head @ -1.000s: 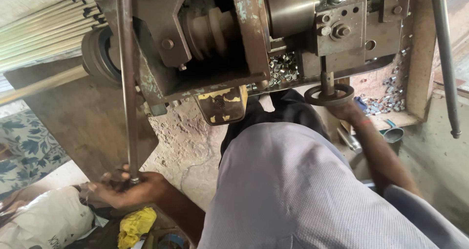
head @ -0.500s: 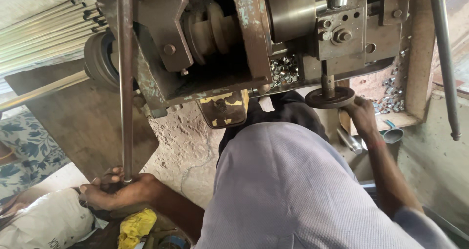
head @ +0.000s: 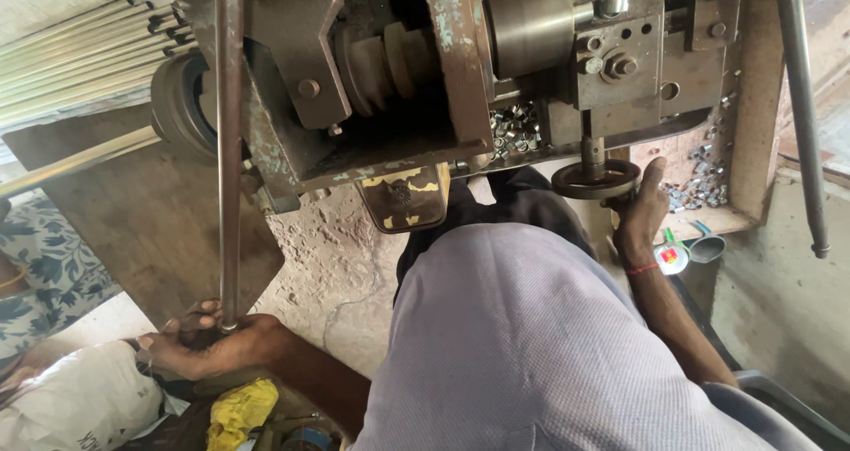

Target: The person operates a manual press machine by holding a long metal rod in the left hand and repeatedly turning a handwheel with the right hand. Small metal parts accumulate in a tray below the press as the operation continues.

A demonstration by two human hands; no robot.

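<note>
A long rusty steel rod (head: 229,141) runs from the top of a worn lathe-like machine (head: 443,79) down to my left hand (head: 208,345), which grips the rod's lower end near the floor. My right hand (head: 639,212) holds the rim of a small round handwheel (head: 595,179) under the machine's right side, thumb pointing up. My torso in a light checked shirt (head: 531,345) fills the lower middle.
Small cut metal pieces (head: 515,128) lie in the machine tray and in a wooden box (head: 708,172) at right. A bundle of thin rods (head: 80,53) lies upper left. A white sack (head: 80,402) and yellow cloth (head: 239,411) sit by my left hand.
The rod has slid slightly right with my left hand still gripping its lower end. My right hand has stayed on the handwheel, shifting a little around its rim.
</note>
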